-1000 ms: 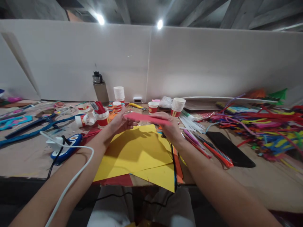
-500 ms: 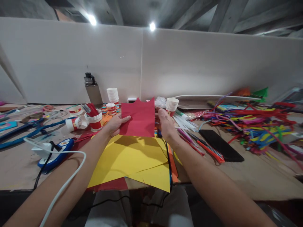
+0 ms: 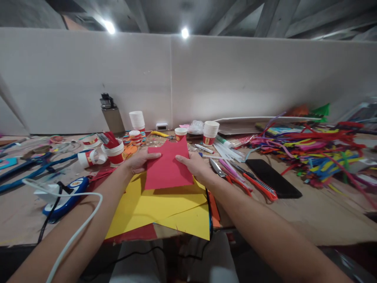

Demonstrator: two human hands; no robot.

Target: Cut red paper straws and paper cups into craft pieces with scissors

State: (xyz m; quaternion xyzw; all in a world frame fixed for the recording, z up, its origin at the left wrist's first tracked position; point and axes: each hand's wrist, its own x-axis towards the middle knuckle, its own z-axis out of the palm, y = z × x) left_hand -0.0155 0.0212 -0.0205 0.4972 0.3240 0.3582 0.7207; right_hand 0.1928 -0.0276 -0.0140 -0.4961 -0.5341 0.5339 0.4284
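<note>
A sheet of red paper [image 3: 168, 167] with a notched top edge is held above the table between both hands. My left hand [image 3: 141, 161] grips its left edge, thumb on top and fingers behind. On the opposite edge my right hand [image 3: 196, 165] is closed the same way, its thumb lying on the red surface. Below the red sheet, yellow paper sheets [image 3: 159, 212] overlap near the table's front edge, with darker red paper [image 3: 135, 234] peeking out underneath.
Scissors [image 3: 218, 168], a red utility knife [image 3: 262, 186] and a black phone [image 3: 273, 179] lie to the right, before a heap of colourful pipe cleaners [image 3: 318, 157]. Paper cups [image 3: 210, 133] stand at the back. A blue power strip [image 3: 66, 200] with a white cable sits left.
The red sheet has come lower and nearer, tilting flatter, and uncovers a cup behind it. My right hand, formerly beside the sheet's upper right, now grips its right edge.
</note>
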